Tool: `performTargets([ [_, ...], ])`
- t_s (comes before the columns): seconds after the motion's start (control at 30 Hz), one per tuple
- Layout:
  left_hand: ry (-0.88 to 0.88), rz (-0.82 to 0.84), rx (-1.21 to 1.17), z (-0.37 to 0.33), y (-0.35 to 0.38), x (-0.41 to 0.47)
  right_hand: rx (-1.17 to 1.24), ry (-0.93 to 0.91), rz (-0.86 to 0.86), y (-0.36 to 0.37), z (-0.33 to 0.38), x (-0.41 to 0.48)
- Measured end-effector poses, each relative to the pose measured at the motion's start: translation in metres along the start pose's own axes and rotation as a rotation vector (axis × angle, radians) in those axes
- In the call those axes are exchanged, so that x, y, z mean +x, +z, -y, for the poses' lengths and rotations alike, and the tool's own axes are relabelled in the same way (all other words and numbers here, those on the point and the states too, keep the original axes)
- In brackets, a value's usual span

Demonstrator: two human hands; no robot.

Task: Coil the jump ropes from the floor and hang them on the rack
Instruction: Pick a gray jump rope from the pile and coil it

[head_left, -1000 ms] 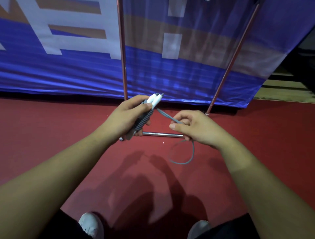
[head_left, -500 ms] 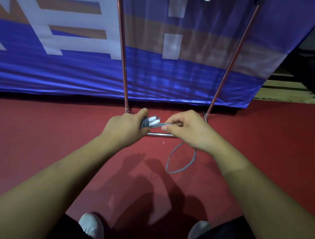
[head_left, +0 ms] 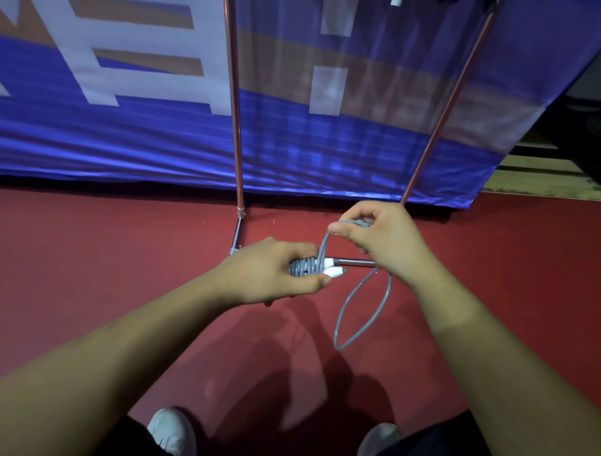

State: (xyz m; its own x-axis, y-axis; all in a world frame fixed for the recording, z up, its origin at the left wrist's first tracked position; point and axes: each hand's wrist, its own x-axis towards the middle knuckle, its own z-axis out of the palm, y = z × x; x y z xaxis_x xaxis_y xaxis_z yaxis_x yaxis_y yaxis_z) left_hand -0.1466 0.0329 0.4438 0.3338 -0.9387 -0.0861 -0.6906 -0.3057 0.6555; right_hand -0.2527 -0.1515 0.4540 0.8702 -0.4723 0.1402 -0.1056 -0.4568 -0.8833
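My left hand (head_left: 270, 271) grips the two white-tipped handles of a grey jump rope (head_left: 312, 268), held level and pointing right, with several turns of grey cord wound round them. My right hand (head_left: 380, 237) pinches the cord just above and to the right of the handles. From that hand the remaining cord (head_left: 364, 312) hangs down as a loose loop above the red floor. The rack (head_left: 234, 136) stands right behind my hands: two thin metal uprights and a base bar on the floor. Its top bar is out of frame.
A blue banner (head_left: 130, 143) with white lettering hangs behind the rack down to the floor. The rack's right upright (head_left: 445, 110) leans toward the top right. The tip of a white handle (head_left: 395, 3) shows at the top edge. My two shoes (head_left: 172, 433) are at the bottom edge.
My left hand turned the handles from upright to level and lowered them. My right hand carried the cord round the handles, adding turns, then rose up and right. The hanging loop swings lower.
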Motion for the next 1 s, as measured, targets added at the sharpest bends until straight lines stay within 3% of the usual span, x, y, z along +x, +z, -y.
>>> performTargets([
  [0.17,0.045,-0.030,-0.345,0.002,-0.003,-0.005,-0.026,-0.015,0.090,0.000,-0.011,0.003],
  [0.4,0.003,-0.272,-0.734,0.003,-0.022,-0.002,0.015,0.020,0.195,0.013,-0.008,0.001],
  [0.6,0.027,-0.343,-0.724,0.004,-0.030,-0.002,0.023,0.018,0.226,0.009,-0.005,-0.004],
  [0.73,-0.081,-0.468,-0.670,0.012,-0.033,0.003,0.075,0.071,0.264,0.016,-0.004,-0.006],
  [0.83,-0.132,-0.460,-0.630,0.021,-0.030,0.008,0.174,0.095,0.321,0.024,0.001,-0.010],
  [0.9,-0.124,-0.460,-0.535,0.028,-0.030,0.009,0.283,0.123,0.355,0.023,0.006,-0.011],
  [1.0,-0.143,-0.495,-0.187,0.028,-0.031,0.005,0.261,0.114,0.383,0.020,0.012,-0.012],
])
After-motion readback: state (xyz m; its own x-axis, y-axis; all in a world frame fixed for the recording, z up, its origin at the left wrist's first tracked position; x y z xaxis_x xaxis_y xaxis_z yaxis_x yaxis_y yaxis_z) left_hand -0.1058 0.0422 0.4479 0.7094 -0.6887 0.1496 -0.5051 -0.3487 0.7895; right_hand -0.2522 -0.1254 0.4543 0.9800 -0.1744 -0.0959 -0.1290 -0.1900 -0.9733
